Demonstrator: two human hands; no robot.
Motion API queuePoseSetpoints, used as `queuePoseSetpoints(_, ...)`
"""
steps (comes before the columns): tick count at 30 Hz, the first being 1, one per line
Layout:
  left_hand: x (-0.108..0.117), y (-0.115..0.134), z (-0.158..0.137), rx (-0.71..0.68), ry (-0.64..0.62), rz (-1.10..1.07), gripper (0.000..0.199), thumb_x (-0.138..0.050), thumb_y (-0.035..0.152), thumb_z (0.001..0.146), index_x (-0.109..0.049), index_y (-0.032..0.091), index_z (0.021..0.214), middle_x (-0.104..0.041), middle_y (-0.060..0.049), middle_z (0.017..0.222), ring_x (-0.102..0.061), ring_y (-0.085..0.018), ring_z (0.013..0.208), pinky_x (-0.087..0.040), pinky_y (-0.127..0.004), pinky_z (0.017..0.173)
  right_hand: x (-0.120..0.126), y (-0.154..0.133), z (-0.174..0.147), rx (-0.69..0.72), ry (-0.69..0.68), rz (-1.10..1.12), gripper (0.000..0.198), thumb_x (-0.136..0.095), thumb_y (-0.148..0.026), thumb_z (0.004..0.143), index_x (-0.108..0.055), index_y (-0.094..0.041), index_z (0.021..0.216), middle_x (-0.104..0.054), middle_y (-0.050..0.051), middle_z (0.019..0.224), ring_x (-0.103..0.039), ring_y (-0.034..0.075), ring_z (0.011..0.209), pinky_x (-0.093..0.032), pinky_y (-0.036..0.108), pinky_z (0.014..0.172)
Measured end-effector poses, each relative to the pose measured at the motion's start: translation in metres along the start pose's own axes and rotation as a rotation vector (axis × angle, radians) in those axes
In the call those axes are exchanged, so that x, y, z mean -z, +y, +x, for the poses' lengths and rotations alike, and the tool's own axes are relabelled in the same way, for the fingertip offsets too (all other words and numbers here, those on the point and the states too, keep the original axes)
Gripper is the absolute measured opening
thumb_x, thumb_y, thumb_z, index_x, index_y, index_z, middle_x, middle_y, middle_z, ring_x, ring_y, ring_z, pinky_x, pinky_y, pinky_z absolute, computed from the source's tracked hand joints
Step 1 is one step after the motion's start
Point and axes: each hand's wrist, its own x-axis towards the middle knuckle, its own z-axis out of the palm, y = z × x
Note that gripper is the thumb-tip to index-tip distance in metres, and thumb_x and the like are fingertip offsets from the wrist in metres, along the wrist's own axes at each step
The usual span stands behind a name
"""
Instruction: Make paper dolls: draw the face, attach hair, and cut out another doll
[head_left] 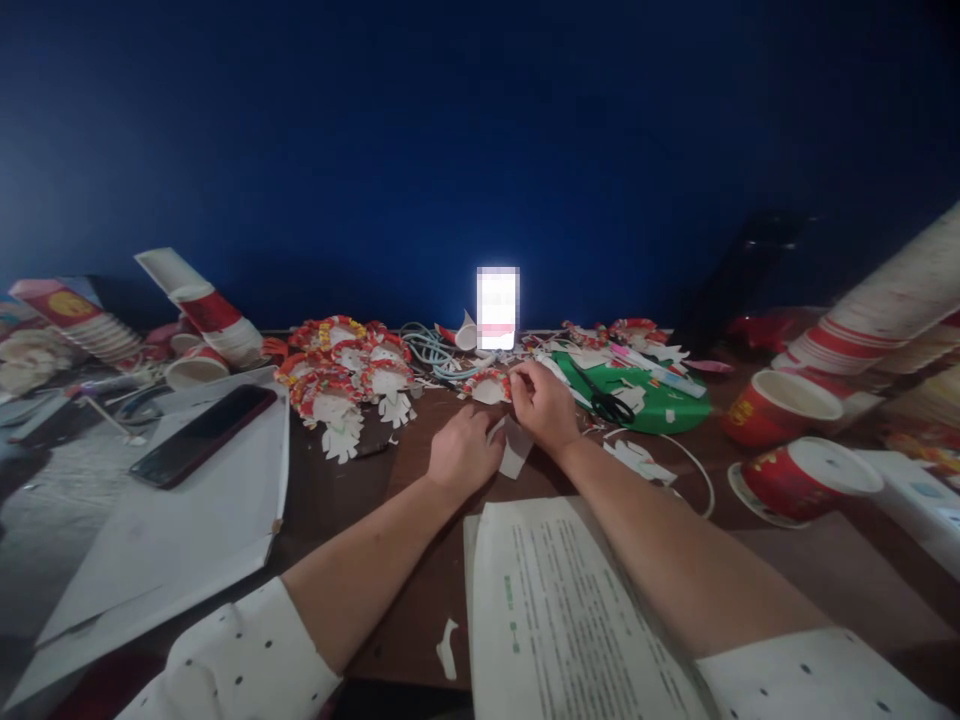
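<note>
White paper scrap [516, 452], flat-sided and pale, on the brown worktop [409, 625]; left hand [463, 449] low beside it, right hand [545, 408] arched; fingers curled on both, their grip I cannot tell.

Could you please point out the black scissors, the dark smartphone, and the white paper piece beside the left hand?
Black scissors [606, 402], head view: the handle end.
Dark smartphone [202, 436], head view: its upward face.
White paper piece [516, 452], head view: its lower, uncovered part.
</note>
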Motion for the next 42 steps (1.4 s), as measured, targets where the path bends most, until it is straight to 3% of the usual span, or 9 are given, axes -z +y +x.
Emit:
queuePoseSetpoints(9, -0.004, -0.007, 0.004, -0.297, 0.129, 0.11, 0.022, -0.052, 0.022, 0.088, -0.071, 0.016, 0.099, -0.064, -0.011, 0.099, -0.058, -0.025, 0.099, -0.047, -0.04, 0.094, -0.003, -0.002, -0.003, 0.013, -0.07, 0.015, 0.02, -0.047, -0.029, 0.093, -0.064, -0.021, 0.098, -0.072, 0.007, 0.096, -0.066, 0.022, 0.086, -0.049, 0.032, 0.077)
queuePoseSetpoints(14, -0.008, -0.001, 0.003, -0.411, 0.038, 0.132, 0.018, -0.051, 0.019, 0.087, -0.068, 0.015, 0.089, -0.065, -0.012, 0.098, -0.057, -0.025, 0.096, -0.049, -0.04, 0.091, -0.003, 0.0, -0.003, 0.019, -0.077, 0.013, 0.019, -0.047, -0.028, 0.093, -0.064, -0.021, 0.097, -0.072, 0.007, 0.095, -0.066, 0.022, 0.086, -0.049, 0.032, 0.078)
queuePoseSetpoints(20, -0.014, -0.001, 0.004, -0.363, -0.056, 0.062, 0.025, -0.052, 0.017, 0.083, -0.066, 0.017, 0.104, -0.065, -0.011, 0.106, -0.06, -0.024, 0.1, -0.051, -0.038, 0.092, -0.004, -0.002, -0.004, 0.003, -0.075, -0.008, 0.019, -0.047, -0.028, 0.092, -0.065, -0.022, 0.096, -0.072, 0.007, 0.094, -0.066, 0.022, 0.084, -0.049, 0.033, 0.076)
queuePoseSetpoints(32, -0.015, -0.002, 0.007, -0.356, -0.071, 0.063, 0.024, -0.052, 0.017, 0.083, -0.067, 0.015, 0.101, -0.064, -0.012, 0.104, -0.061, -0.024, 0.097, -0.052, -0.037, 0.088, -0.006, -0.003, -0.003, -0.063, -0.08, 0.018, 0.02, -0.049, -0.029, 0.091, -0.067, -0.022, 0.097, -0.073, 0.006, 0.094, -0.066, 0.022, 0.083, -0.05, 0.033, 0.077)
queuePoseSetpoints(35, -0.016, -0.001, 0.007, -0.353, -0.066, 0.071, 0.025, -0.053, 0.019, 0.084, -0.067, 0.016, 0.104, -0.064, -0.011, 0.105, -0.062, -0.024, 0.097, -0.052, -0.036, 0.086, -0.003, -0.008, 0.008, -0.154, -0.165, -0.001, 0.02, -0.051, -0.027, 0.088, -0.068, -0.023, 0.097, -0.074, 0.005, 0.092, -0.067, 0.023, 0.082, -0.05, 0.035, 0.076)
queuePoseSetpoints(37, -0.016, 0.0, 0.007, -0.354, -0.052, 0.05, 0.026, -0.053, 0.019, 0.084, -0.067, 0.018, 0.106, -0.065, -0.01, 0.107, -0.062, -0.023, 0.099, -0.052, -0.035, 0.087, 0.008, -0.013, 0.019, -0.16, -0.321, -0.06, 0.016, -0.055, -0.025, 0.085, -0.07, -0.024, 0.091, -0.074, 0.005, 0.09, -0.066, 0.022, 0.079, -0.049, 0.034, 0.073)
queuePoseSetpoints(40, -0.015, 0.001, 0.006, -0.346, -0.048, 0.016, 0.023, -0.051, 0.018, 0.086, -0.067, 0.018, 0.102, -0.065, -0.009, 0.105, -0.062, -0.022, 0.099, -0.051, -0.034, 0.087, 0.043, -0.016, 0.036, -0.09, -0.571, -0.191, 0.01, -0.062, -0.027, 0.08, -0.07, -0.024, 0.075, -0.073, 0.004, 0.078, -0.062, 0.021, 0.068, -0.044, 0.033, 0.063)
queuePoseSetpoints(42, -0.014, 0.002, 0.006, -0.336, -0.059, 0.005, 0.021, -0.049, 0.019, 0.088, -0.068, 0.018, 0.099, -0.066, -0.009, 0.104, -0.063, -0.022, 0.097, -0.051, -0.034, 0.086, 0.076, -0.014, 0.044, -0.053, -0.63, -0.264, 0.012, -0.063, -0.03, 0.079, -0.069, -0.023, 0.071, -0.069, 0.003, 0.067, -0.059, 0.019, 0.058, -0.041, 0.031, 0.057)
